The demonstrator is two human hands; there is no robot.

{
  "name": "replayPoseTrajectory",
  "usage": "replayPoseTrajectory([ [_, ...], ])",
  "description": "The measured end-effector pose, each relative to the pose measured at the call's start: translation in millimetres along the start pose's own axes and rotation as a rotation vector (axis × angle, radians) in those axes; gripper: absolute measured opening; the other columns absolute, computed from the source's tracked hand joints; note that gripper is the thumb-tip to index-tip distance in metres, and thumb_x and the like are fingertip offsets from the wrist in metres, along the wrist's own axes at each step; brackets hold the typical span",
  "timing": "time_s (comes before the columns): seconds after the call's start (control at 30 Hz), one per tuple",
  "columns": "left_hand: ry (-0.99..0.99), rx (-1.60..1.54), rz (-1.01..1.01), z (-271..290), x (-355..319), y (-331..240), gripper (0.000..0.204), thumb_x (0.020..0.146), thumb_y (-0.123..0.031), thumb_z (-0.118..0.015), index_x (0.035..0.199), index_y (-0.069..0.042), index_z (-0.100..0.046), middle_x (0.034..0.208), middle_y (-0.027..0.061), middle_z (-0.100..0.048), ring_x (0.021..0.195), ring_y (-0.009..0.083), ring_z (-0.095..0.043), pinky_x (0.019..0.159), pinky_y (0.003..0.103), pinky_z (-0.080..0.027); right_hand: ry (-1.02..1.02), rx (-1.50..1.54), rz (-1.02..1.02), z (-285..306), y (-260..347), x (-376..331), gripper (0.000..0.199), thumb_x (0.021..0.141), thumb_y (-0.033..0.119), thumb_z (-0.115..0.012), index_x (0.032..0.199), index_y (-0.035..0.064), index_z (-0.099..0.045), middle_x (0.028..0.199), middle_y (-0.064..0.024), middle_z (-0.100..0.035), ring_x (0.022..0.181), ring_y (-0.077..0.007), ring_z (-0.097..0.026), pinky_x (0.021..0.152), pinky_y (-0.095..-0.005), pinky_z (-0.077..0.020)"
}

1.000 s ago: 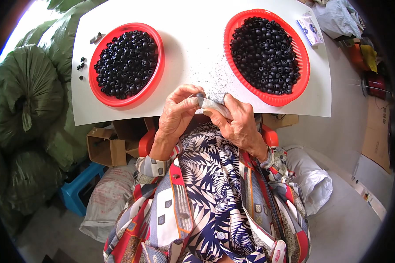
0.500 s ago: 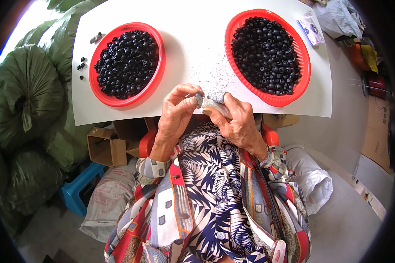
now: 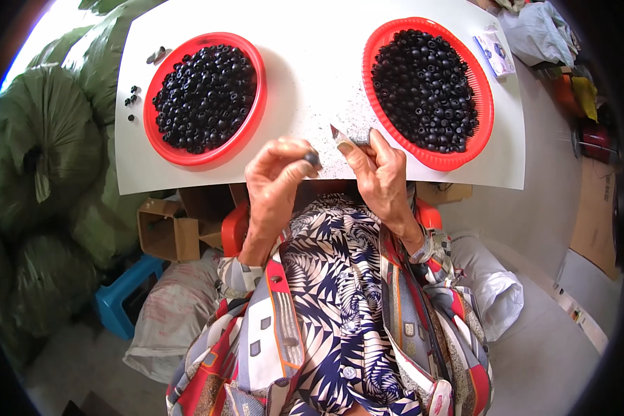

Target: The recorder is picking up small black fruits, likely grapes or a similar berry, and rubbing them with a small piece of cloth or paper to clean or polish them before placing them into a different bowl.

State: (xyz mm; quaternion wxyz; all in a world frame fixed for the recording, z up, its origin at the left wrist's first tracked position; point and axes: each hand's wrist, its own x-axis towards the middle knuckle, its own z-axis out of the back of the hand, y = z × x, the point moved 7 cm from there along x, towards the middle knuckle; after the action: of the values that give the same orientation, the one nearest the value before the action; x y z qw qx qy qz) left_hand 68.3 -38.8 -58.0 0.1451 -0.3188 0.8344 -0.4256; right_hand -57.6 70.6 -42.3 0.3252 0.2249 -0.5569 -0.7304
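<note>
A white counter (image 3: 312,83) among stuffed green sacks (image 3: 41,145), two red baskets of black beads on it.

At centre frame, by the counter's near edge, the left hand (image 3: 277,182) pinches one black bead (image 3: 313,159) between its fingertips, and the right hand (image 3: 376,173) is closed on a small blade (image 3: 344,137) with dark specks scattered around it. The basket at upper left (image 3: 202,97) and the basket at upper right (image 3: 428,90) both look heaped, so I'd judge plenty of beads remain; which pile is finished I cannot tell.
</note>
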Motion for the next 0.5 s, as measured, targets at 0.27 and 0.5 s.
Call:
replayPoseTrajectory([
  [0.27,-0.014,-0.338,0.209,20,0,28,0.022,0.090,0.003,-0.060,0.112,0.001,-0.062,0.113,0.0148,-0.060,0.097,0.0192,-0.058,0.089,0.028,-0.049,0.063,-0.009,-0.047,-8,-7,-4,0.024,0.088,0.013,-0.066,0.078,-0.0024,-0.049,0.060,-0.0173,-0.059,0.049,-0.0219,-0.058,0.047,-0.0345,-0.0426],
  [0.5,-0.079,-0.298,0.259,18,2,32,0.018,0.088,0.001,-0.064,0.107,0.001,-0.063,0.103,0.0100,-0.064,0.094,0.0166,-0.061,0.086,0.029,-0.050,0.104,-0.100,0.108,-4,12,-10,0.023,0.087,0.015,-0.068,0.083,-0.0029,-0.054,0.064,-0.0149,-0.056,0.052,-0.0267,-0.059,0.047,-0.0367,-0.0434],
])
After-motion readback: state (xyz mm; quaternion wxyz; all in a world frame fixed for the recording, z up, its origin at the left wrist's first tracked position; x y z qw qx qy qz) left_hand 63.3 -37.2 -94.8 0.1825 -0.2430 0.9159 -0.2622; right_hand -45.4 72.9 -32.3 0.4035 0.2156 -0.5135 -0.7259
